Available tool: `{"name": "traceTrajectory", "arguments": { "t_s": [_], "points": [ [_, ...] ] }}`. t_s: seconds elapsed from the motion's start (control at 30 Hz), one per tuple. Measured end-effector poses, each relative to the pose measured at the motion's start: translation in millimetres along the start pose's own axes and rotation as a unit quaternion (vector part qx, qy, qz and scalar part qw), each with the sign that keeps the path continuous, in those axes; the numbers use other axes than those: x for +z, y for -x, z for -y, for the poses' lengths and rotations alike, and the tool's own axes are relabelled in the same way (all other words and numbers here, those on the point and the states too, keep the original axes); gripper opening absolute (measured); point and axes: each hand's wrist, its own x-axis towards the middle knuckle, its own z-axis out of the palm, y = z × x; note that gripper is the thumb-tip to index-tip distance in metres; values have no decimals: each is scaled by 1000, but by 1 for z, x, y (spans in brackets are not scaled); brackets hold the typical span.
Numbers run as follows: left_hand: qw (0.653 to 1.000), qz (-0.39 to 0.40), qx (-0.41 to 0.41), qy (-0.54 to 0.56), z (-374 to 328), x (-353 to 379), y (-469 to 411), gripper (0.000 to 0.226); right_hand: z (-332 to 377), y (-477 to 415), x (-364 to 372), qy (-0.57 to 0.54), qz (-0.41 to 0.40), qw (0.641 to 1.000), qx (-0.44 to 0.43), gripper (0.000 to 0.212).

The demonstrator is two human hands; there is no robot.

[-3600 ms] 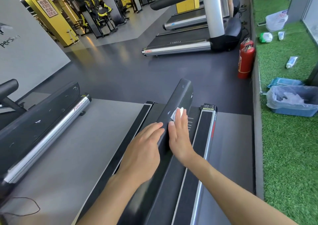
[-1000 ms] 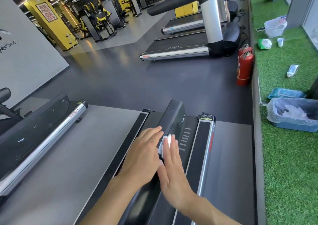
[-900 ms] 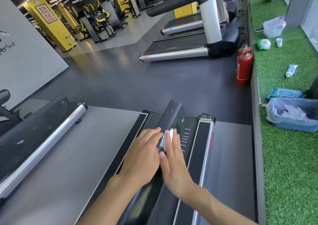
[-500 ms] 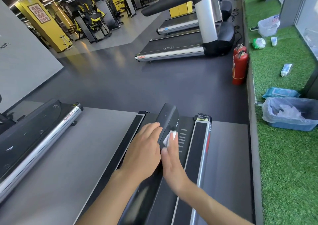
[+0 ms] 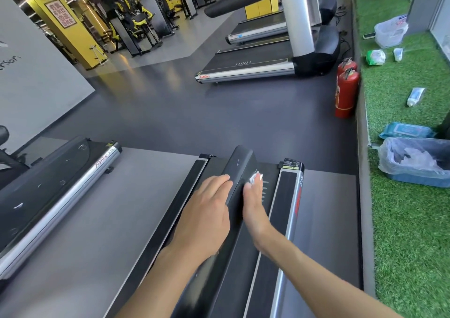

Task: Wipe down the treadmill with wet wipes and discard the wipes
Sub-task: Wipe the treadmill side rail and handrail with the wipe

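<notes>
A crumpled white wet wipe [image 5: 255,178] sits under the fingertips of the right hand [image 5: 255,210], held against the right side of a long black handrail [image 5: 239,164] of a treadmill [image 5: 288,196]. Only a small bunch of the wipe shows past the fingertips. The right hand's fingers [image 5: 253,192] are straight and pressed together, the palm turned toward the rail. The left hand [image 5: 207,216] lies flat on the left side of the same rail, its fingers straight and close together, holding nothing. Both bare forearms reach in from the bottom edge. The rail runs away from the viewer, above the treadmill's dark deck, which has a silver side strip with red lettering on its right.

To the left, across a grey floor mat, stands a second treadmill [image 5: 60,191]. Farther off, across dark gym floor, are more treadmills [image 5: 248,69]. At right, two red fire extinguishers [image 5: 347,91] stand beside a raised strip of artificial grass [image 5: 401,232]. On the grass sit a blue bin with a clear liner [image 5: 414,171], crumpled white material inside it, and just behind it a blue pack of wipes [image 5: 406,130].
</notes>
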Motion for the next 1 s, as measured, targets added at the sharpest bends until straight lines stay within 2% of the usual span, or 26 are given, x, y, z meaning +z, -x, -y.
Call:
{"name": "traceTrajectory", "arguments": {
  "t_s": [0.2,0.33,0.4,0.5,0.6,0.67,0.77,0.9,1.0],
  "points": [
    [1000,3,-7,8,-2,-1,-1,53,-26,48,12,105,44,988,-108,57],
    [1000,-5,-6,11,-1,0,-2,52,-7,-1,2,113,-8,988,-103,54],
    [1000,-4,-12,11,-1,1,-1,51,-7,4,6,119,-11,987,-110,55],
    [999,-19,-19,17,-2,0,-1,56,-18,37,16,193,12,964,-185,59],
    [999,-27,-9,25,-2,0,-1,54,-15,18,10,229,-7,949,-216,61],
    [999,-21,-6,27,0,1,-1,49,-2,-12,3,216,-31,957,-193,54],
    [999,-16,-11,28,0,1,0,48,5,-16,4,174,-33,974,-140,56],
    [999,-12,-19,26,-2,-1,-2,47,-10,25,7,200,14,960,-193,58],
    [1000,-5,-15,17,-1,0,-1,49,5,-7,2,167,1,976,-138,57]
  ]
}}
